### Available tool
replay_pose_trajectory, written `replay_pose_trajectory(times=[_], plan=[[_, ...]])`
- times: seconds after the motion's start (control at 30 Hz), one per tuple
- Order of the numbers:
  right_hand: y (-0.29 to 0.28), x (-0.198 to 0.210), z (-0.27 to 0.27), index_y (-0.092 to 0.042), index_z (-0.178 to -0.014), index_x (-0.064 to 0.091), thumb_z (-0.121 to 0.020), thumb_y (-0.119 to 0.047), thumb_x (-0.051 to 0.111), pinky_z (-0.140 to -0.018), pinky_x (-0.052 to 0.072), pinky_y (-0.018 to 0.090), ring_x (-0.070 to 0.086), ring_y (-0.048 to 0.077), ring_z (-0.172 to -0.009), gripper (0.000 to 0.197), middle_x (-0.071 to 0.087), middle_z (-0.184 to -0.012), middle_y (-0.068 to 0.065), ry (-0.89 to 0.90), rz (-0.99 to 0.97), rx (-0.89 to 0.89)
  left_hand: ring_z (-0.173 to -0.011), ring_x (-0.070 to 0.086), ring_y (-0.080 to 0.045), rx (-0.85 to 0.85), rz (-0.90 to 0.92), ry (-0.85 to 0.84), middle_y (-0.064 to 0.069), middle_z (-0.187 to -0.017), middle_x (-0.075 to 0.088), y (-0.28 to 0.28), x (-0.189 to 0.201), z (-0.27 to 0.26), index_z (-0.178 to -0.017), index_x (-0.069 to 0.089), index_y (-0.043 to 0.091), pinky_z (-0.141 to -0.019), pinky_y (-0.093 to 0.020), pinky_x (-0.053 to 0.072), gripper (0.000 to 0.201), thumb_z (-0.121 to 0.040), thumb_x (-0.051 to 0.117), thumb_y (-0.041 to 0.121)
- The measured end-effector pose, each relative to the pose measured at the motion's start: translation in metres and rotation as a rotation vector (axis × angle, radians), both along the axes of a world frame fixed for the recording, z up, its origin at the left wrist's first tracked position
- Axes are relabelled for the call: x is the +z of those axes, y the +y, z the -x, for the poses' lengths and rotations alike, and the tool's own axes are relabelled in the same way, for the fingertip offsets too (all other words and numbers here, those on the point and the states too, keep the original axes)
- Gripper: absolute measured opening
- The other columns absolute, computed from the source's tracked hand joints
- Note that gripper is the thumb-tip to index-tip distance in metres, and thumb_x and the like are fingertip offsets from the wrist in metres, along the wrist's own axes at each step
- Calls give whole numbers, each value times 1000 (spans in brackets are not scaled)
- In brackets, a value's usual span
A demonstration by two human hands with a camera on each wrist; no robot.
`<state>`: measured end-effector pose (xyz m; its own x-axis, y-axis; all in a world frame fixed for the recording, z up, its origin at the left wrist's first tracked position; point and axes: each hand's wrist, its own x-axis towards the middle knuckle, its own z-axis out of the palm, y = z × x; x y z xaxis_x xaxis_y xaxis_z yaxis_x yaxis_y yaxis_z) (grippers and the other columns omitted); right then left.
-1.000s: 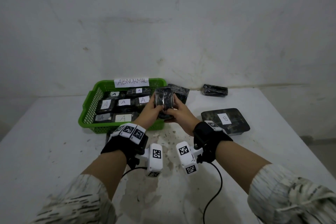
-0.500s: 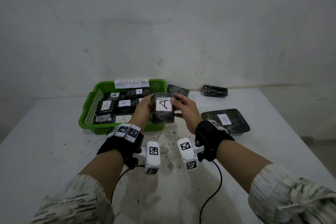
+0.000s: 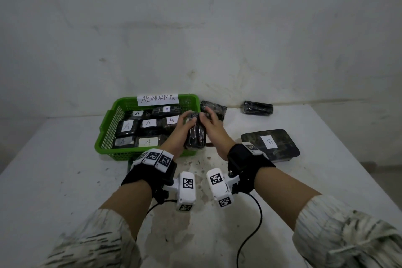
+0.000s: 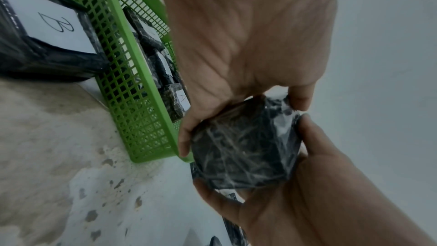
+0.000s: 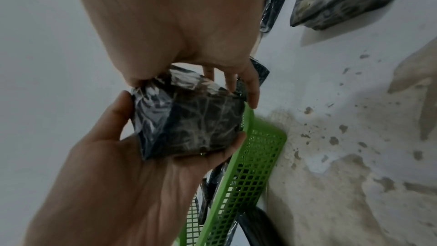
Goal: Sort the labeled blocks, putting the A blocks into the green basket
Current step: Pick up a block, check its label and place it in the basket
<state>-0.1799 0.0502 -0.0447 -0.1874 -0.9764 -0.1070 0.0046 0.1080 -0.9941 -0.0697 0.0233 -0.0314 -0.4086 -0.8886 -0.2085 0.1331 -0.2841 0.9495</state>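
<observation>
Gripping one black wrapped block [image 3: 196, 136] between left hand [image 3: 178, 135] and right hand [image 3: 214, 131], fingers of both curling round its sides, thumbs hooking over the top. Hovering clear of the counter [image 3: 65, 169], just above the near right corner of the green basket [image 3: 106, 137]. Sitting inside the basket: A blocks [image 3: 148, 123]. Lying to the right: B block [image 3: 270, 142].

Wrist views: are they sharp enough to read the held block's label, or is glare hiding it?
Left wrist: dim, soft; the held block shows only wrinkled wrap with pale glare streaks, no label. Right wrist: same block, motion-blurred, sheen on its upper face. Head: sharper, basket labels readable, held block's label not visible.
</observation>
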Motion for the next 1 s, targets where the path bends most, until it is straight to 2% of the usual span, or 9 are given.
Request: replay_pose_trajectory(times=[0.1, 0.2, 0.27, 0.37, 0.47, 0.57, 0.77, 0.87, 1.0], plan=[[1, -1, -4, -38, -148, 23, -96, -55, 39, -115, 30, 49, 29, 27, -142, 57, 23, -156, 10, 91, 13, 77, -110, 55, -25, -12, -47, 89, -14, -138, 46, 3, -2, 3, -143, 27, 17, -80, -33, 52, 44, -100, 38, 22], [1, 1, -9, -19, -138, 38, -100, -42, 39, -109, 38, 49, 44, 29, -129, 44, 44, -138, 14, 173, 62, 4, -120, 51, -27, -19, -91, 125, -14, -141, 43, 4, -5, 6, -144, 25, 19, -84, -34, 51, 46, -100, 38, 27], [-2, -2, -9, -21, -128, 44, -94, -49, 39, -105, 41, 49, 47, 29, -122, 44, 49, -129, 15, 186, 52, -15, -118, 52, -27, -22, -95, 122, -15, -141, 43, 5, -4, 8, -143, 23, 21, -84, -36, 51, 46, -100, 38, 26], [2, 5, -6, -24, -138, 38, -100, -40, 41, -108, 40, 48, 45, 29, -127, 42, 41, -140, 15, 104, 6, 32, -112, 52, -27, 0, -42, 93, -19, -140, 42, 4, -4, 10, -143, 22, 18, -79, -34, 50, 44, -101, 35, 21], [10, 14, -2, -29, -150, 20, -101, -27, 44, -111, 38, 45, 42, 25, -133, 54, 35, -148, 6, -40, -45, 92, -117, 51, -29, 20, -17, 92, -20, -141, 41, 1, -7, 7, -144, 22, 15, -88, -37, 48, 44, -102, 33, 21], [15, 13, 0, -22, -152, 18, -102, -16, 42, -108, 41, 38, 46, 21, -129, 56, 43, -140, 3, -88, -16, 90, -128, 46, -30, -36, -18, 74, -16, -144, 41, -1, -11, 4, -148, 19, 20, -99, -42, 43, 49, -101, 33, 27], [12, 8, 0, -26, -154, 11, -100, -26, 48, -109, 40, 46, 46, 23, -132, 65, 41, -149, 7, -141, -62, 63, -129, 45, -29, -73, -12, 24, -11, -146, 39, -2, -11, 2, -150, 15, 24, -105, -47, 39, 54, -101, 36, 19], [14, 9, 2, -28, -154, 6, -97, -22, 53, -106, 42, 38, 48, 21, -128, 75, 45, -143, 1, -151, -87, 141, -128, 46, -32, -22, -18, 43, -16, -143, 43, -2, -9, -1, -147, 26, 18, -102, -44, 41, 45, -102, 31, 17], [16, 7, 4, -22, -155, 3, -96, -10, 53, -86, 49, 22, 53, 15, -112, 78, 50, -127, -4, -152, -47, 162, -129, 45, -29, -41, -30, 68, -12, -142, 45, 0, -7, -2, -146, 28, 19, -102, -41, 41, 44, -102, 32, 22]])
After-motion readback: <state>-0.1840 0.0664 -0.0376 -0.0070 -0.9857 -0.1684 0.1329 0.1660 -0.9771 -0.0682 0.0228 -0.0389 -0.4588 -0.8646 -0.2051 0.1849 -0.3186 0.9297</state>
